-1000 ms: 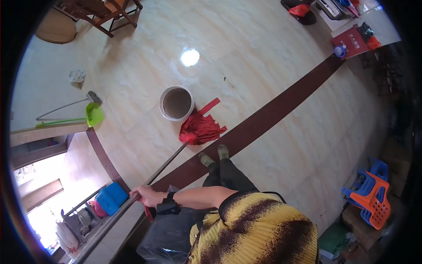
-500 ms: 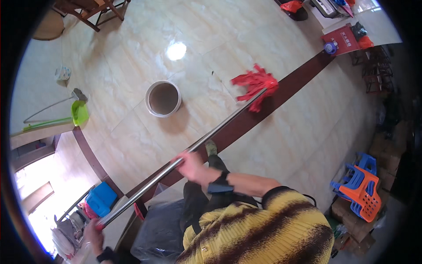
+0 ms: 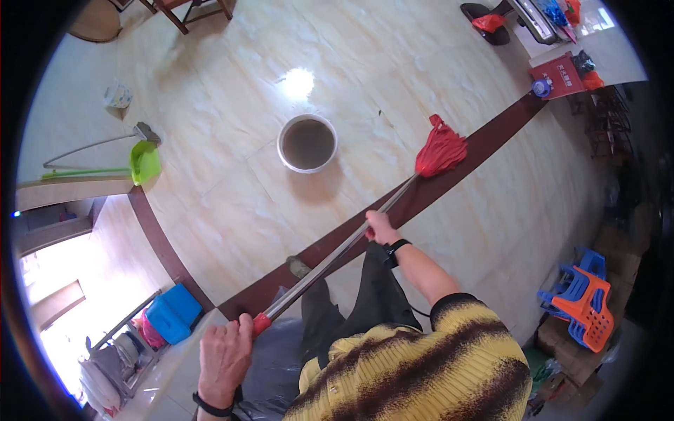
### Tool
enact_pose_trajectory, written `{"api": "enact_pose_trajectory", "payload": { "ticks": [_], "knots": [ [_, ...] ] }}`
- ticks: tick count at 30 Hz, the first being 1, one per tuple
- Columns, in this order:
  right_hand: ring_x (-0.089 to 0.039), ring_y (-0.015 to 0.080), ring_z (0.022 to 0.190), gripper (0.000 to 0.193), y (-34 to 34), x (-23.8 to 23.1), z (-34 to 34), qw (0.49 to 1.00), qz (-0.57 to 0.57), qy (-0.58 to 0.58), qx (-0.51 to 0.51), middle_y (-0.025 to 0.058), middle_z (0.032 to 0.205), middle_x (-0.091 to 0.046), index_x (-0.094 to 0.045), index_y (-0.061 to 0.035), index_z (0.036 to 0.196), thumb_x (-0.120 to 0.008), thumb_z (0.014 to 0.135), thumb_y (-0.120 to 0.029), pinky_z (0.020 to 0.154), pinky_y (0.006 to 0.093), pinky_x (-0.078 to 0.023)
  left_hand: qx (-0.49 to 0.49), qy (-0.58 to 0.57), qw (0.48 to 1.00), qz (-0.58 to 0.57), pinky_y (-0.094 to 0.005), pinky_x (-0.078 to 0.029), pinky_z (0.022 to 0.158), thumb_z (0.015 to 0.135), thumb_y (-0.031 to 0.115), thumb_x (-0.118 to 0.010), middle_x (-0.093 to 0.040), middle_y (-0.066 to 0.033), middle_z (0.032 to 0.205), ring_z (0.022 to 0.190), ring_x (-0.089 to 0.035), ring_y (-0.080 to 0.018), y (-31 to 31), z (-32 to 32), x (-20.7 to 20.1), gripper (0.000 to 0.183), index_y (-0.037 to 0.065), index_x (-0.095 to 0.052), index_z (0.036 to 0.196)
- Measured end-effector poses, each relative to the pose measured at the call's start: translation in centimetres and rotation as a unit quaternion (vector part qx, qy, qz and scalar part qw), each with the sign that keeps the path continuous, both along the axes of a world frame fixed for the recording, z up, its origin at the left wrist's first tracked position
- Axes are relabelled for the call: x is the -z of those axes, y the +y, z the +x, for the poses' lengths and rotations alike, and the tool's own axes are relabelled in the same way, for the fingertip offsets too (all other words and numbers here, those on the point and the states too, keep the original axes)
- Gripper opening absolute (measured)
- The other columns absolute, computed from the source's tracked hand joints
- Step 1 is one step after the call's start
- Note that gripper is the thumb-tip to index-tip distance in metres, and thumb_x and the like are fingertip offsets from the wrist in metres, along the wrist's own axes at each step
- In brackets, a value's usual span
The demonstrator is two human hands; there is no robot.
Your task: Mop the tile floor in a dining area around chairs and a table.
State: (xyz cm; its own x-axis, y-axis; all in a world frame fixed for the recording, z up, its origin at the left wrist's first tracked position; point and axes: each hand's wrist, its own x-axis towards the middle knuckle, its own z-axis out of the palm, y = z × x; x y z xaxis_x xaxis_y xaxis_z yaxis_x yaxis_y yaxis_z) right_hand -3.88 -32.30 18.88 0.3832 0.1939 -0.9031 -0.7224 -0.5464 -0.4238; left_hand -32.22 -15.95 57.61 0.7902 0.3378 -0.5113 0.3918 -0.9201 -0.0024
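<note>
A mop with a metal pole (image 3: pixel 316 272) slants across the view from lower left to upper right. My left hand (image 3: pixel 226 354) is closed round the red grip at its top end. Farther down the pole, my right hand (image 3: pixel 380 227) wraps round it, well short of the head. The red mop head (image 3: pixel 442 149) lies bunched on the floor at the dark red strip's far edge. Left of the mop head stands a white bucket (image 3: pixel 282 149) of murky brown water, apart from the mop.
A green dustpan (image 3: pixel 144 163) and a grey broom head (image 3: pixel 146 133) lie at the left. Blue and orange plastic stools (image 3: pixel 586 306) are stacked at the right. A red box (image 3: pixel 559 76) stands far right, a wooden chair (image 3: pixel 184 12) at the back. The dark red strip (image 3: pixel 491 133) crosses the tiled floor.
My right hand has slid down the pole toward the mop head. My left hand has come rightward with the grip. The mop head's spread strands have gathered into a bunch.
</note>
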Motion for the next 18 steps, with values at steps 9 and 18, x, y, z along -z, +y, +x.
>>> {"api": "enact_pose_trajectory", "payload": {
  "ticks": [9, 18],
  "knots": [
    [-0.047, 0.0157, 0.046, 0.021, 12.9, -6.6, -25.4, 0.982, 0.071, 0.172, -0.002, 0.0054, 0.059, -0.049, -0.051, -0.0073, 0.073, -0.047, 0.074, -0.028, 0.041, 0.029, -0.039, -0.023, 0.043, 0.993, 0.105, -0.0349, -0.038, 0.06, 0.068, 0.004, -0.053, -0.053, -0.0074, 0.069, 0.068, -0.054, -0.0229, 8.3, -16.3, -13.2, 0.02, 0.007, -0.051, 0.087],
    [-0.055, 0.0175, 0.067, 0.016, 20.4, -9.8, -28.1, 0.914, 0.214, 0.34, 0.053, 0.0045, 0.069, -0.055, -0.053, -0.0107, 0.074, -0.059, 0.075, -0.025, 0.063, 0.0322, -0.046, 0.108, -0.076, 0.941, 0.31, -0.036, -0.039, 0.055, 0.071, 0.003, -0.053, -0.055, -0.0066, 0.066, 0.059, -0.052, -0.0238, 14.4, -15.4, -23.1, 0.029, 0.009, -0.052, 0.1]
  ]
}}
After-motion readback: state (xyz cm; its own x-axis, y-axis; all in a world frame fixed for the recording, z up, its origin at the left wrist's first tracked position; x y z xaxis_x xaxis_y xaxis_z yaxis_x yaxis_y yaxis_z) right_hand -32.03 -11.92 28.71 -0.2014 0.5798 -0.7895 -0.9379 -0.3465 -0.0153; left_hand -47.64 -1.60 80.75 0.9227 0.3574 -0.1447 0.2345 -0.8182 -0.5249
